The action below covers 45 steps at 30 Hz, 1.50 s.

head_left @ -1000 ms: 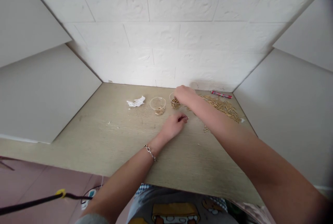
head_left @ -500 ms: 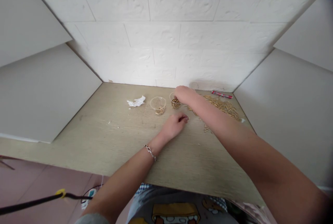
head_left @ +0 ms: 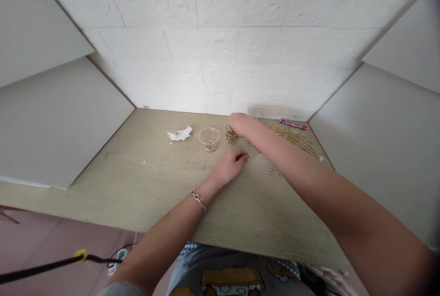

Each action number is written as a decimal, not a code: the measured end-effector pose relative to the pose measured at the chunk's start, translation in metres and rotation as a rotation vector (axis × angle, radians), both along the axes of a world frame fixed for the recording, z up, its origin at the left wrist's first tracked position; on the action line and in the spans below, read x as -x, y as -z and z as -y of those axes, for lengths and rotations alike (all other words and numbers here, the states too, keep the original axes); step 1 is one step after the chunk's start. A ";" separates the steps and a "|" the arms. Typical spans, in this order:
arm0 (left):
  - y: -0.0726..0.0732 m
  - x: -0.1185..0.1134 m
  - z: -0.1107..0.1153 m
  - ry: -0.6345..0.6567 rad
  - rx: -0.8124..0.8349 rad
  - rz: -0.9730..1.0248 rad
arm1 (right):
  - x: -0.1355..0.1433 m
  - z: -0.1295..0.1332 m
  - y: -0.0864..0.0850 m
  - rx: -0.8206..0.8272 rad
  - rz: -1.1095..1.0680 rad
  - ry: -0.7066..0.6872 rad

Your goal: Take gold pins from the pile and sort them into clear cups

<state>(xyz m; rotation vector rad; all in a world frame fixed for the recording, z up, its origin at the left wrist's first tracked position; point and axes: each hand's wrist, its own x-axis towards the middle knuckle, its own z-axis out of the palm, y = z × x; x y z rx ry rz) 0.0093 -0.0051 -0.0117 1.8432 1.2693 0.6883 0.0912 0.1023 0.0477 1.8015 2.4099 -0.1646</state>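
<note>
My left hand (head_left: 231, 166) rests on the table with its fingers pinched together. A tiny pale tip pokes out at the fingertips, too small to name. My right hand (head_left: 241, 123) reaches over a clear plastic cup (head_left: 227, 128) that holds small gold-coloured metal pieces (head_left: 232, 137). Its fingertips dip down behind the rim, so what they grip, if anything, is hidden. To the left of it stands another clear cup (head_left: 208, 135) with fewer small gold pieces (head_left: 211, 146) at the bottom. Thin gold-coloured rods (head_left: 298, 142) lie in a loose pile beyond my right forearm.
A crumpled white tissue (head_left: 180, 134) lies left of the cups. At the back right, a red patterned pen (head_left: 293, 124) lies near the wall. White panels (head_left: 385, 145) flank the wooden table (head_left: 137, 190), and a white brick-pattern wall (head_left: 220, 44) closes off the back.
Almost nothing differs. My right hand stays over the cup with a very slight shift, and my left hand holds its place.
</note>
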 end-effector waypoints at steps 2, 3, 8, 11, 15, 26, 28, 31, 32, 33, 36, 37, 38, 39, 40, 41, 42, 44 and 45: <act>0.000 0.000 0.000 0.001 -0.002 -0.002 | 0.000 0.000 0.000 -0.002 -0.002 -0.018; 0.000 0.000 0.000 0.001 -0.003 -0.003 | 0.000 0.000 0.001 -0.008 -0.003 -0.033; 0.001 0.000 0.000 -0.004 -0.010 0.005 | -0.002 0.001 -0.001 -0.008 0.048 -0.106; 0.001 0.000 0.000 0.000 -0.015 0.010 | -0.004 0.002 -0.003 -0.009 0.089 -0.159; 0.001 0.000 -0.001 0.008 -0.021 0.006 | -0.005 0.004 -0.006 -0.025 0.124 -0.200; 0.003 0.001 -0.002 -0.028 -0.021 0.000 | -0.017 0.022 -0.004 -0.241 0.064 -0.294; 0.002 0.001 -0.003 -0.043 -0.035 0.023 | -0.023 0.028 -0.004 -0.330 -0.028 -0.275; 0.001 0.003 -0.005 -0.083 -0.053 0.058 | -0.036 0.040 -0.007 -0.442 -0.269 -0.188; 0.000 0.003 -0.005 -0.103 -0.052 0.068 | -0.041 0.045 -0.007 -0.472 -0.371 -0.150; -0.001 0.004 -0.006 -0.125 -0.049 0.081 | -0.046 0.051 -0.006 -0.494 -0.478 -0.107; -0.002 0.005 -0.007 -0.171 -0.040 0.123 | -0.057 0.069 0.004 -0.492 -0.774 0.096; -0.002 0.005 -0.007 -0.177 -0.038 0.138 | -0.059 0.075 0.010 -0.451 -0.855 0.171; -0.002 0.005 -0.007 -0.181 -0.036 0.152 | -0.060 0.080 0.018 -0.386 -0.932 0.233; -0.002 0.005 -0.007 -0.180 -0.034 0.163 | -0.060 0.084 0.026 -0.312 -1.014 0.271; -0.002 0.004 -0.007 -0.177 -0.030 0.171 | -0.060 0.087 0.034 -0.233 -1.090 0.293; -0.002 0.004 -0.007 -0.174 -0.026 0.176 | -0.059 0.089 0.042 -0.161 -1.156 0.305; -0.002 0.004 -0.007 -0.172 -0.024 0.180 | -0.058 0.090 0.049 -0.095 -1.209 0.311; -0.003 0.004 -0.006 -0.170 -0.022 0.185 | -0.054 0.090 0.060 0.000 -1.274 0.313; -0.003 0.004 -0.006 -0.170 -0.020 0.190 | -0.052 0.089 0.064 0.027 -1.293 0.309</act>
